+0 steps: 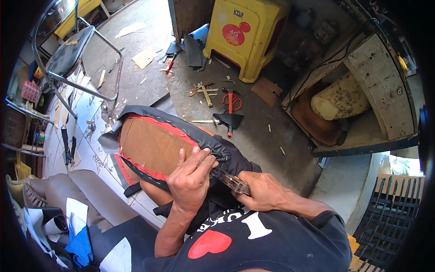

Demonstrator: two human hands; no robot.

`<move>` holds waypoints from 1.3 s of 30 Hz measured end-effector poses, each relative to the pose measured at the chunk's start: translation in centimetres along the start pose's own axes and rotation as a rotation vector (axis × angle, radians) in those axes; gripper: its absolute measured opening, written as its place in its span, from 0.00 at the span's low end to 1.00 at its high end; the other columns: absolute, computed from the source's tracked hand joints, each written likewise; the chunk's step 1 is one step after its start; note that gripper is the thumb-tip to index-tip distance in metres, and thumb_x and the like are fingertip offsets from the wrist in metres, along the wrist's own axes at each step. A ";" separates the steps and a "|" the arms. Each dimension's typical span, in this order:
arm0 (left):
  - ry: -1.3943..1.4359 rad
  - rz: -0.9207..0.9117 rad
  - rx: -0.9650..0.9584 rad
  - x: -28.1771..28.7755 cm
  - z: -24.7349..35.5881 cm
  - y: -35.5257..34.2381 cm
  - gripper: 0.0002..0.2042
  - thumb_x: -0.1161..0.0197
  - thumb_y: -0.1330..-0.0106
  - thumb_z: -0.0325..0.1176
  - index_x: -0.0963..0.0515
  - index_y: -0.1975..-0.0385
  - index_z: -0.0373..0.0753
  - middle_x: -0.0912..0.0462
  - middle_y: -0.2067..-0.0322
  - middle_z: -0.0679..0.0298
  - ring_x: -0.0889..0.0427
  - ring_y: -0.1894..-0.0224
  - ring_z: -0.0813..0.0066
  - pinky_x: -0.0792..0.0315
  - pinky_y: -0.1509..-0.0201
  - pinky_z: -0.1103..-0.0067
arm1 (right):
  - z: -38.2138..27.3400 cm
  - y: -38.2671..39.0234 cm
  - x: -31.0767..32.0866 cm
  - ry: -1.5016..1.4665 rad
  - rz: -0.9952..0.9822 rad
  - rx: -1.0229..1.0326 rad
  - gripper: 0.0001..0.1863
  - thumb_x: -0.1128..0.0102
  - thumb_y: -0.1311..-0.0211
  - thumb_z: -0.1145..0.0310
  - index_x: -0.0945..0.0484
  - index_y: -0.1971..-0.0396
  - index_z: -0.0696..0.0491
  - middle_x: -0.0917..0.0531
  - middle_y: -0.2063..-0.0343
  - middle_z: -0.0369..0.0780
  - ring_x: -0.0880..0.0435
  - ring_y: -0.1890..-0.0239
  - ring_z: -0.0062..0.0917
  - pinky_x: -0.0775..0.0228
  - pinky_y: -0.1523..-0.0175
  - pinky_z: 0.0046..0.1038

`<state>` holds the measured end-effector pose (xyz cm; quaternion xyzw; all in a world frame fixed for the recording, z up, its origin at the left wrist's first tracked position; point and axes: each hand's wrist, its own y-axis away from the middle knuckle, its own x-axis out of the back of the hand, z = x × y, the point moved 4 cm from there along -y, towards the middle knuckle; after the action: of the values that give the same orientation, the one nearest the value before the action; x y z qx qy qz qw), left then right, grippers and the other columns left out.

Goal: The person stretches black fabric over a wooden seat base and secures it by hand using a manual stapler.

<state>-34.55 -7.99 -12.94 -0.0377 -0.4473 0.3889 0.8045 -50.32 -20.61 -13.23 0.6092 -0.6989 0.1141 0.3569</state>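
Pressing the black cover (147,111) flat with the left hand (188,177), its pinch unclear, should help the right hand (265,190), wrapped around the stapler (232,182), fire squarely into the seat (147,146) across the lap (242,162).

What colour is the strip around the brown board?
The strip is red; see it in the head view.

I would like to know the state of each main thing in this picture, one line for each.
Brown oval wooden panel: brown face exposed.
Smooth black cover: folded over the panel's rim.
Metallic stapler-like tool: gripped in the right hand.
Left hand: fingers bent, at the panel's edge.
Yellow plastic stool: standing upright.
Pale box-shaped cabinet: open, stained cushion inside.
Black-seated metal-framed chair: upright, unoccupied.
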 end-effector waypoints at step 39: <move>0.008 -0.004 -0.051 1.0 0.6 0.4 0.09 0.20 0.44 0.30 0.10 0.64 0.43 0.08 0.58 0.63 0.09 0.47 0.61 0.24 0.33 0.57 | 29.3 -9.6 -6.7 0.051 0.001 -0.424 0.29 0.30 0.46 0.54 0.18 0.49 0.60 0.13 0.52 0.56 0.14 0.46 0.49 0.24 0.40 0.43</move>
<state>-34.94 -7.21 -12.04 -0.0589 -0.4539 0.3754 0.8059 -51.86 -35.07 -41.20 0.5173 -0.6981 -0.0197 0.4946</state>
